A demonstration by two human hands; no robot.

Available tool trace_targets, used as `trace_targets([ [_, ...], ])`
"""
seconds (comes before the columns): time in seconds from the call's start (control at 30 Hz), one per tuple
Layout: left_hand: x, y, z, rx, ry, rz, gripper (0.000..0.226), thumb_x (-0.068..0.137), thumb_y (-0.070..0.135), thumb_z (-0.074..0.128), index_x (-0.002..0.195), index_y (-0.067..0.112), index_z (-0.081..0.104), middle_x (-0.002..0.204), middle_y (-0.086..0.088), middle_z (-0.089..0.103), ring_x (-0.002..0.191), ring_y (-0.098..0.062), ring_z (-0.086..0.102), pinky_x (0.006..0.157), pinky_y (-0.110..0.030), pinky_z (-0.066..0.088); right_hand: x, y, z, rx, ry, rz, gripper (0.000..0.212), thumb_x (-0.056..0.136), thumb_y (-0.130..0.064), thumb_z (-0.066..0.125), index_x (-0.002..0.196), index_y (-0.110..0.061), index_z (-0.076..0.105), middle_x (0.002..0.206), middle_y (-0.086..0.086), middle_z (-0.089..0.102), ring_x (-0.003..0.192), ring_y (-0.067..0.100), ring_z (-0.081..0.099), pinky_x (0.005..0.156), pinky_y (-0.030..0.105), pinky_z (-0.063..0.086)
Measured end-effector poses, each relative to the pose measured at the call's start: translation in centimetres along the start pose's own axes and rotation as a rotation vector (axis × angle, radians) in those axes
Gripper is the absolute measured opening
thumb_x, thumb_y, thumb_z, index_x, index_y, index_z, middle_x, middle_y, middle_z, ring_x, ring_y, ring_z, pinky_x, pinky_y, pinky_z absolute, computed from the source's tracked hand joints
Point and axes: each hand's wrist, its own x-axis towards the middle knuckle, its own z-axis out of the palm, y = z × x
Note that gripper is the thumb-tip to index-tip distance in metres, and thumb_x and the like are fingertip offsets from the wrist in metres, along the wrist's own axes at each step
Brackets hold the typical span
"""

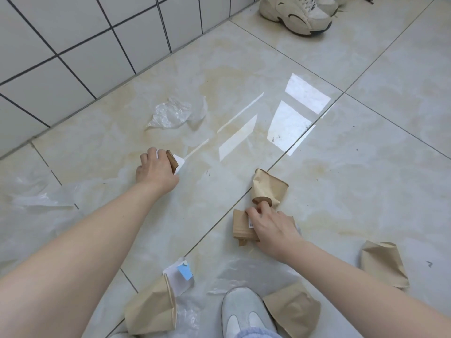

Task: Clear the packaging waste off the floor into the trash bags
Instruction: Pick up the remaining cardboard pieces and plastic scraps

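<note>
— What has the person got hold of down there?

— Both arms are stretched out low over the floor [329,167], which is glossy beige tile. The left hand [156,170] is curled around a small scrap, white paper with a bit of brown card [173,163] poking out past the fingers [146,158]. That scrap sits right at the floor, not far from the white tiled wall [73,57].

— And the other one?

— The right hand [271,226] lies on a folded piece of brown cardboard [240,226] with a small white label on it. Its fingers are bent around the card, and a fingertip reaches up to touch a crumpled brown paper cup [267,187] lying just beyond it on a grout line.

— Much more rubbish about?

— Plenty. A crumpled clear plastic wrap [174,113] lies further out, near the wall. Another sheet of thin clear plastic [39,198] is spread flat to the left of the left forearm. Close to the person's grey shoe [245,313] there is a flattened brown cup [151,311] on the left, partly over a white wrapper with a blue patch [181,276], and a second squashed cup [292,311] touching the shoe on the right. One more brown cup [384,264] lies apart, off past the right forearm.

— Anything else?

— A pair of cream trainers [296,13] stands in the far corner.
</note>
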Motion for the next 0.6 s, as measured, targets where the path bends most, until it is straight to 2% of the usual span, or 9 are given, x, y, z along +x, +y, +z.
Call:
trace_targets([
  [0.07, 0.8, -0.2, -0.1, 0.015, -0.013, 0.005, 0.051, 0.08, 0.016, 0.057, 0.125, 0.003, 0.038, 0.135, -0.011, 0.034, 0.126, -0.032, 0.03, 0.095, -0.044, 0.04, 0.8, -0.3, -0.2, -0.024, 0.02, -0.033, 0.039, 0.081, -0.014, 0.056, 0.116, -0.018, 0.039, 0.109, 0.007, 0.045, 0.094, 0.028, 0.054, 0.066, 0.033, 0.027],
  [0.13, 1.5, -0.4, -0.1, 0.032, -0.032, 0.011, 0.048, 0.079, 0.01, 0.054, 0.124, 0.003, 0.039, 0.133, -0.01, 0.035, 0.129, -0.03, 0.03, 0.097, -0.045, 0.04, 1.4, -0.6, -0.4, -0.048, 0.021, -0.062, 0.042, 0.082, -0.016, 0.056, 0.12, -0.017, 0.038, 0.11, 0.006, 0.046, 0.097, 0.029, 0.054, 0.068, 0.033, 0.028],
  [0.23, 2.4, -0.8, 0.1, 0.057, -0.065, 0.019, 0.048, 0.077, 0.006, 0.052, 0.124, 0.004, 0.039, 0.132, -0.008, 0.038, 0.128, -0.028, 0.032, 0.097, -0.046, 0.04, 2.0, -1.0, -0.7, -0.033, 0.027, -0.085, 0.047, 0.08, -0.018, 0.057, 0.122, -0.018, 0.038, 0.109, 0.004, 0.047, 0.097, 0.027, 0.052, 0.067, 0.032, 0.027],
  [0.4, 3.1, -1.5, 0.6, 0.182, 0.001, 0.07, 0.04, 0.08, 0.003, 0.049, 0.119, 0.005, 0.04, 0.122, -0.014, 0.038, 0.112, -0.034, 0.038, 0.084, -0.043, 0.039, 2.8, -2.0, -0.7, 0.024, 0.064, -0.133, 0.053, 0.074, -0.013, 0.057, 0.124, -0.019, 0.038, 0.108, 0.001, 0.047, 0.098, 0.025, 0.049, 0.066, 0.031, 0.027],
  [0.5, 2.8, -2.0, 1.2, 0.116, 0.016, 0.073, 0.034, 0.082, 0.003, 0.049, 0.115, 0.004, 0.04, 0.116, -0.016, 0.041, 0.106, -0.035, 0.042, 0.083, -0.044, 0.039, 3.2, -2.4, -0.7, 0.055, 0.072, -0.137, 0.055, 0.073, -0.013, 0.059, 0.124, -0.02, 0.039, 0.107, 0.001, 0.047, 0.095, 0.025, 0.049, 0.065, 0.031, 0.026],
  [0.6, 2.2, -2.2, 1.8, 0.057, 0.012, 0.095, 0.032, 0.089, 0.013, 0.048, 0.118, 0.002, 0.04, 0.116, -0.019, 0.044, 0.107, -0.037, 0.045, 0.084, -0.046, 0.04, 3.8, -2.9, -0.9, 0.083, 0.071, -0.13, 0.055, 0.074, -0.016, 0.059, 0.124, -0.02, 0.038, 0.106, 0.0, 0.048, 0.091, 0.025, 0.051, 0.063, 0.031, 0.024],
])
